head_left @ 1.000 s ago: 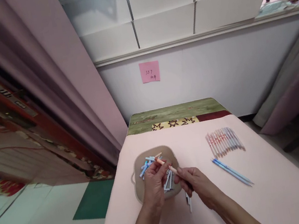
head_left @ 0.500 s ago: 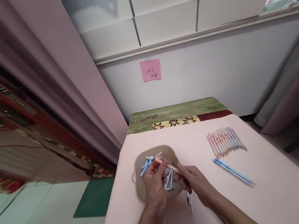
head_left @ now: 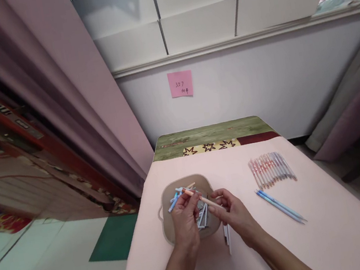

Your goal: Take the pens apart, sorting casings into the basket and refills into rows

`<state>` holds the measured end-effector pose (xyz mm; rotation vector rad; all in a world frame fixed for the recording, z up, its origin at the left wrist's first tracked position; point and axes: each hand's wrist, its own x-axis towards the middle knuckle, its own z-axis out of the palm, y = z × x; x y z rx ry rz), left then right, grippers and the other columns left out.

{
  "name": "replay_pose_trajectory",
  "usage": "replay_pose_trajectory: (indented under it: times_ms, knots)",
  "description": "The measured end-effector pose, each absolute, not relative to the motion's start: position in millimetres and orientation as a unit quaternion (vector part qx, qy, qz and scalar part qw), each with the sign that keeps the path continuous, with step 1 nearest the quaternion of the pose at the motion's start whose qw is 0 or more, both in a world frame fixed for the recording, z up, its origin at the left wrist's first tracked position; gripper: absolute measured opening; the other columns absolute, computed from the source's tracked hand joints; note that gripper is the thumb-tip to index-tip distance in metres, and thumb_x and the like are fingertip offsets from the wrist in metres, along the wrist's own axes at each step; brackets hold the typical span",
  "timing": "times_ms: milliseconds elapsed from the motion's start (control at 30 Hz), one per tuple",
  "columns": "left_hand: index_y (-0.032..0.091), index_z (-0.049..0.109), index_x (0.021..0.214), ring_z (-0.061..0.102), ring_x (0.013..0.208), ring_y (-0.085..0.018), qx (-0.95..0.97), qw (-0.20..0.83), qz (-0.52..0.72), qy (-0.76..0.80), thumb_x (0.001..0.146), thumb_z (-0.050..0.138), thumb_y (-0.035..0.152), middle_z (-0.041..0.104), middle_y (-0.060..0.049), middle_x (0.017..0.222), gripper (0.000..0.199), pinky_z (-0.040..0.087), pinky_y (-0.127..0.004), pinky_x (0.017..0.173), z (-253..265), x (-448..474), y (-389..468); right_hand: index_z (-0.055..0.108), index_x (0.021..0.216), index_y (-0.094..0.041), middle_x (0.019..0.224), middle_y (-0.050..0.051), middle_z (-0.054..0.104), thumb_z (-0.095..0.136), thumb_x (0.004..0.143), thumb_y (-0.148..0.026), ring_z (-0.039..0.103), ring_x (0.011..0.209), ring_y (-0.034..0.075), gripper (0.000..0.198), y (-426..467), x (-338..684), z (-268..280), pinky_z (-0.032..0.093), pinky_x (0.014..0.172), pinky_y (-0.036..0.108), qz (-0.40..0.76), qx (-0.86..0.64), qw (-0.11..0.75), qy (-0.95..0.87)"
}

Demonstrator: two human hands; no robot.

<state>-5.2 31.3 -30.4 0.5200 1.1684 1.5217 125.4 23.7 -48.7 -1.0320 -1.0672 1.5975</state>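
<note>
A pale orange pen (head_left: 206, 200) slants above a beige basin, an orange band near its upper end. My left hand (head_left: 185, 221) pinches its upper part between thumb and fingers. Around the lower end are the thumb and curled fingers of my right hand (head_left: 231, 213), closed on it. In the basin (head_left: 168, 229), blue and white pen parts (head_left: 173, 203) lie at the upper left, and several thin white refills (head_left: 202, 218) lie toward the middle. Below my right hand, a few more thin white sticks (head_left: 228, 239) rest on the table, partly hidden by it.
On the right of the pink-covered table (head_left: 256, 260) lies a row of several clear-barrelled pens (head_left: 271, 169). Two blue pens (head_left: 281, 206) lie side by side in front of it. A pink note (head_left: 180, 84) is stuck on the wall behind.
My right hand's fingers have shifted and spread slightly around the pen's lower end, and more of the barrel shows between my hands. My left hand keeps nearly the same place.
</note>
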Motion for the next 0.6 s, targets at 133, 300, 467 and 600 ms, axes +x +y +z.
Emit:
replay_pose_trajectory:
  times_ms: [133, 300, 467, 600]
  knots:
    - [0.011, 0.067, 0.080, 0.034, 0.045, 0.000, 0.220, 0.543, 0.641, 0.495, 0.058, 0.082, 0.027, 0.062, 0.001, 0.068, 0.032, 0.026, -0.012, 0.040, -31, -7, 31, 0.058, 0.074, -0.016, 0.048, -0.007, 0.043, 0.053, 0.082, -0.058, 0.031, 0.040, 0.006, 0.043, 23, 125, -50, 0.022, 0.040, 0.020, 0.665, -0.432, 0.418, -0.444]
    - [0.013, 0.067, 0.083, 0.036, 0.045, -0.001, 0.218, 0.513, 0.664, 0.498, 0.061, 0.081, 0.027, 0.061, 0.003, 0.066, 0.029, 0.026, -0.012, 0.040, -30, -20, 31, 0.062, 0.075, -0.016, 0.065, -0.002, 0.055, 0.074, 0.069, -0.044, 0.045, 0.060, 0.011, 0.031, 25, 138, -53, 0.035, 0.054, 0.021, 0.567, -0.463, 0.477, -0.487]
    - [0.016, 0.068, 0.085, 0.059, 0.066, -0.011, 0.336, 0.479, 0.608, 0.537, 0.064, 0.078, 0.028, 0.068, -0.002, 0.078, 0.026, 0.045, -0.020, 0.060, -29, -41, 24, 0.068, 0.082, -0.017, 0.060, -0.002, 0.054, 0.073, 0.070, -0.039, 0.044, 0.055, 0.011, 0.026, 28, 150, -51, 0.035, 0.051, 0.022, 0.510, -0.500, 0.452, -0.535]
    - [0.017, 0.071, 0.080, 0.057, 0.066, -0.014, 0.504, 0.416, 0.476, 0.589, 0.067, 0.073, 0.027, 0.067, -0.002, 0.074, 0.017, 0.044, -0.023, 0.061, -32, -57, 11, 0.070, 0.088, -0.018, 0.071, 0.002, 0.061, 0.066, 0.078, -0.034, 0.051, 0.059, 0.013, 0.019, 27, 147, -34, 0.041, 0.056, 0.023, 0.420, -0.489, 0.457, -0.613]
